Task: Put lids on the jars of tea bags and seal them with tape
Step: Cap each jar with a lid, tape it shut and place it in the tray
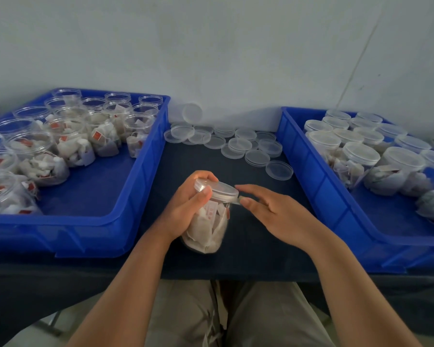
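While left hand (183, 209) grips one lidded tea-bag jar (211, 226) in curled fingers, tilted, frame centre over the desk (261, 246), right hand (278, 214) holds fingers straight, thumb touching tape strip (237, 200) at lid (219, 187). Blue bins (148, 166): two.

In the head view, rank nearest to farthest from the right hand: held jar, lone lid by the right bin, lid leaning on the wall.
1. Held jar, just left of the right hand.
2. Lone lid, beyond it, by the right bin.
3. Leaning lid, at the wall.
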